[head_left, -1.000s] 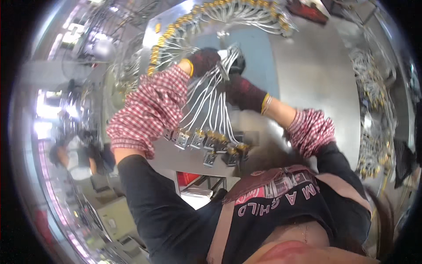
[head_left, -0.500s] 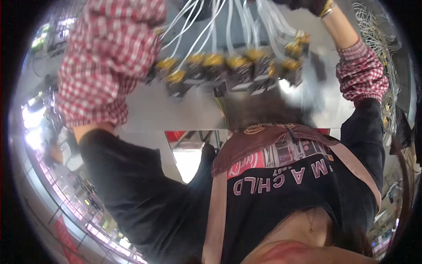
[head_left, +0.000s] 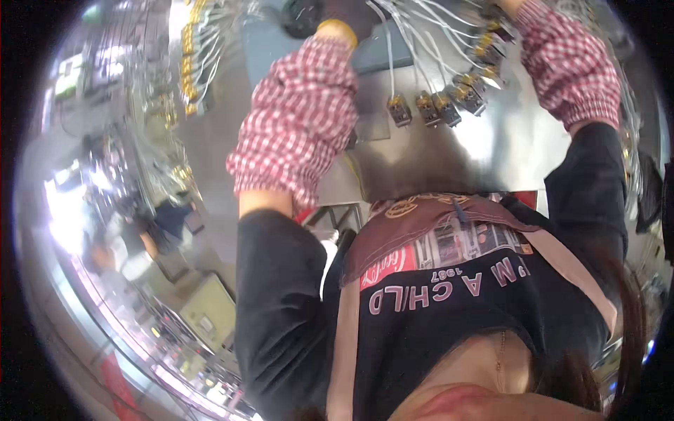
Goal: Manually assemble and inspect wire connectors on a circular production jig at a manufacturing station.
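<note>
My left hand (head_left: 345,11), in a dark glove with a yellow cuff, reaches over a blue-grey mat (head_left: 385,55) at the top of the view. Its fingers are cut off by the upper edge and cannot be made out. Right of it, several small black block-shaped parts (head_left: 447,109) with yellow tops lie in a curved row on the metal table (head_left: 414,158), each with white wires (head_left: 435,52) running up and away. On the right, my arm in a checked sleeve (head_left: 572,67) passes the end of this row. My right hand lies beyond the upper edge.
Another line of yellow-topped parts (head_left: 188,63) with white wires runs along the table's far left. More white wires hang at the right rim. Blurred equipment and a pale box (head_left: 209,312) stand left of the table, whose near edge meets my apron (head_left: 393,231).
My left arm has swung right toward the middle. The wired parts, earlier a wide row across the middle, now lie farther right. My right hand has slipped out past the upper edge.
</note>
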